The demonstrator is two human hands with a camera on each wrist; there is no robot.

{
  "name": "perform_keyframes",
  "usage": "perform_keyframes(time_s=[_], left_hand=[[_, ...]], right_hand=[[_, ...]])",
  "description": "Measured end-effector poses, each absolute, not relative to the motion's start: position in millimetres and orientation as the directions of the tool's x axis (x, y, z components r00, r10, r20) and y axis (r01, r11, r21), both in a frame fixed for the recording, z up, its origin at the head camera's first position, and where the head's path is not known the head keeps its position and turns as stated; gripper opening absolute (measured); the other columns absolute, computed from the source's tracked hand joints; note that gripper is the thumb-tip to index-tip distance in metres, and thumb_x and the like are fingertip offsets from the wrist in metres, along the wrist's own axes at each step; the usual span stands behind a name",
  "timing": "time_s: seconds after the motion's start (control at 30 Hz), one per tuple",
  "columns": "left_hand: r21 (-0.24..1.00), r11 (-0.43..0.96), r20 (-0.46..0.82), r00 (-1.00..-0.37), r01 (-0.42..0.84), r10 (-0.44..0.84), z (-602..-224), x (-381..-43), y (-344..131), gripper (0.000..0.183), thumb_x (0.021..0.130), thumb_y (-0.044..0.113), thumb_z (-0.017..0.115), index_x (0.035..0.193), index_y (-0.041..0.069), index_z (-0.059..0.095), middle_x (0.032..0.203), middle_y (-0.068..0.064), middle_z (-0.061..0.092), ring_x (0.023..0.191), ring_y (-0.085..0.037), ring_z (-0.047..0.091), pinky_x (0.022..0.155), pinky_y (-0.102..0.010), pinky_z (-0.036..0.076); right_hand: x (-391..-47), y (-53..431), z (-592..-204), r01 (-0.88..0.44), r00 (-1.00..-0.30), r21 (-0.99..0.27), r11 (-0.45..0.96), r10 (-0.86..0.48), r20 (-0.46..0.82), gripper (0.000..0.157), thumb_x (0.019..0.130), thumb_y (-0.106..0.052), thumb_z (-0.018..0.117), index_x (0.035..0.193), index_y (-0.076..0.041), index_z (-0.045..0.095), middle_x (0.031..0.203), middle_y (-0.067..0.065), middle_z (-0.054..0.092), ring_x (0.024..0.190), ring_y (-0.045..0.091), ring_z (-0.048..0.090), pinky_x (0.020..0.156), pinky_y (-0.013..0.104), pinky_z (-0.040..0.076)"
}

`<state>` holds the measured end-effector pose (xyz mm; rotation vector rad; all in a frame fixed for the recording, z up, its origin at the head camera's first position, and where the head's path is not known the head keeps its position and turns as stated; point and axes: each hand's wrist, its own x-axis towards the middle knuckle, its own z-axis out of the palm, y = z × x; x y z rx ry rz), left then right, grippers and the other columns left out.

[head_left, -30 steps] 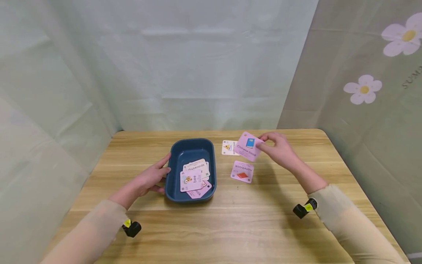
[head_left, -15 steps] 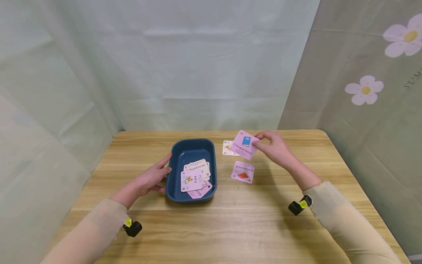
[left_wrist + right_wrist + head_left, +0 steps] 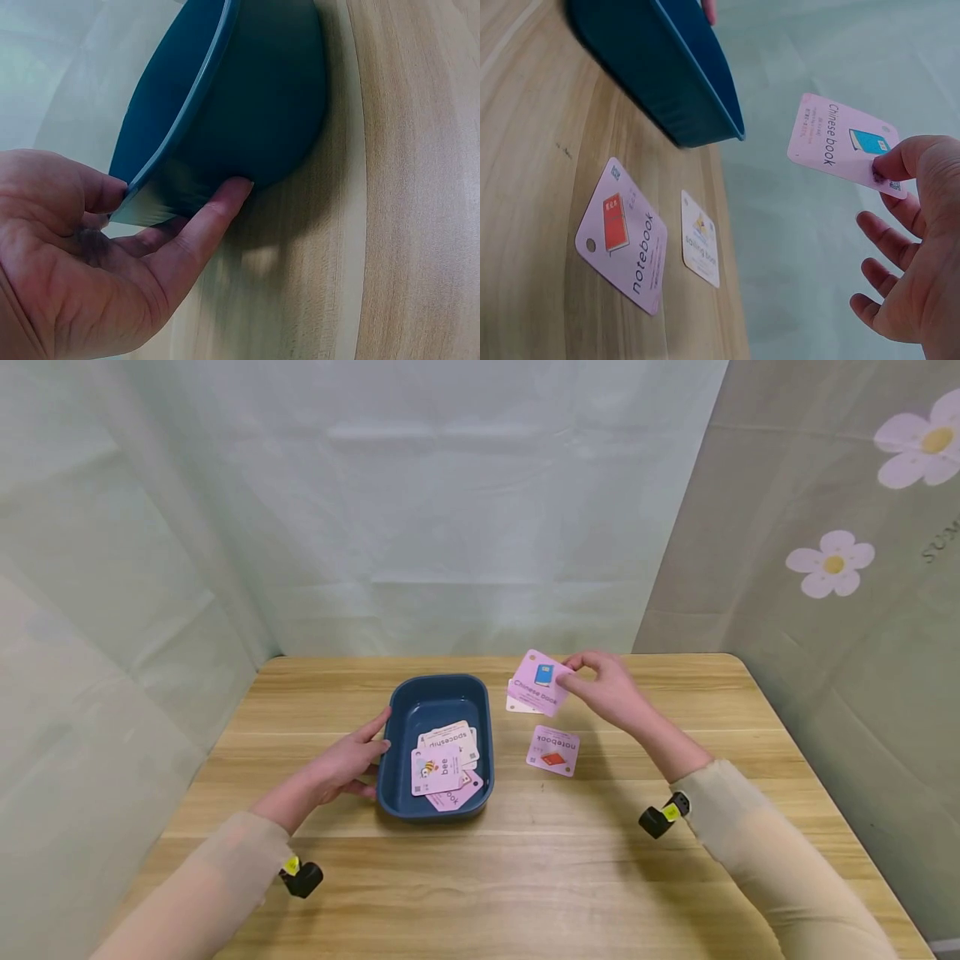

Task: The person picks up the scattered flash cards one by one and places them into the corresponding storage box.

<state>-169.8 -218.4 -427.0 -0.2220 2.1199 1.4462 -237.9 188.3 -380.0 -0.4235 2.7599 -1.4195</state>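
My right hand [image 3: 611, 692] pinches a pink "Chinese book" card [image 3: 538, 683] by its edge, raised above the table. In the right wrist view the thumb lies on the face of this Chinese book card [image 3: 841, 142], the other fingers spread loosely behind. A white "sailing boat" card [image 3: 700, 240] lies on the table, partly covered by the held card in the head view. Nearer me lies a pink "notebook" card [image 3: 552, 751]. My left hand [image 3: 345, 767] grips the left side wall of a dark blue plastic basin [image 3: 262, 97], thumb at the rim, fingers against the outside.
Several cards lie overlapping in the basin, with a "bee" card [image 3: 437, 770] on top and a "spaceship" card [image 3: 463, 739] under it. The wooden table [image 3: 510, 893] ends at a pale fabric curtain [image 3: 450, 527] behind and at both sides.
My right hand has moved left with the Chinese book card, which now overlaps most of the sailing boat card in the head view. The left hand and basin have stayed in place.
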Motion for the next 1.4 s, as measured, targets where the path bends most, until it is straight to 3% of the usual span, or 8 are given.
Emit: perform_keyframes(time_s=[0.27, 1.2, 1.4], left_hand=[[0.802, 0.415, -0.532, -0.83, -0.429, 0.17, -426.2, -169.6, -218.5, 0.067, 0.111, 0.022, 0.038, 0.164, 0.04, 0.001, 0.159, -0.03, 0.025, 0.109, -0.036, 0.06, 0.071, -0.042, 0.06], [0.807, 0.413, -0.529, -0.829, -0.423, 0.184, -425.0, -169.0, -219.4, 0.067, 0.111, 0.022, 0.037, 0.164, 0.04, 0.0, 0.16, -0.03, 0.024, 0.111, -0.038, 0.06, 0.071, -0.041, 0.06], [0.809, 0.407, -0.526, -0.831, -0.424, 0.18, -425.6, -168.2, -219.6, 0.067, 0.111, 0.022, 0.038, 0.164, 0.041, 0.001, 0.16, -0.03, 0.025, 0.111, -0.037, 0.06, 0.071, -0.041, 0.06]], right_hand=[[-241.5, 177.5, -376.8, -0.226, -0.965, -0.787, 0.574, -0.24, 0.102, 0.018, 0.096, -0.028, 0.069, 0.097, -0.009, 0.067, 0.131, 0.01, 0.063, 0.131, 0.037, 0.044, 0.109, 0.063, 0.029], [-252.4, 141.7, -372.9, -0.239, -0.955, -0.798, 0.553, -0.284, 0.09, 0.019, 0.095, -0.03, 0.069, 0.097, -0.011, 0.068, 0.126, 0.008, 0.061, 0.127, 0.036, 0.044, 0.101, 0.055, 0.035], [-253.1, 129.8, -374.3, -0.234, -0.955, -0.794, 0.56, -0.286, 0.08, 0.017, 0.094, -0.031, 0.069, 0.096, -0.015, 0.068, 0.126, 0.005, 0.059, 0.129, 0.033, 0.038, 0.104, 0.058, 0.032]])
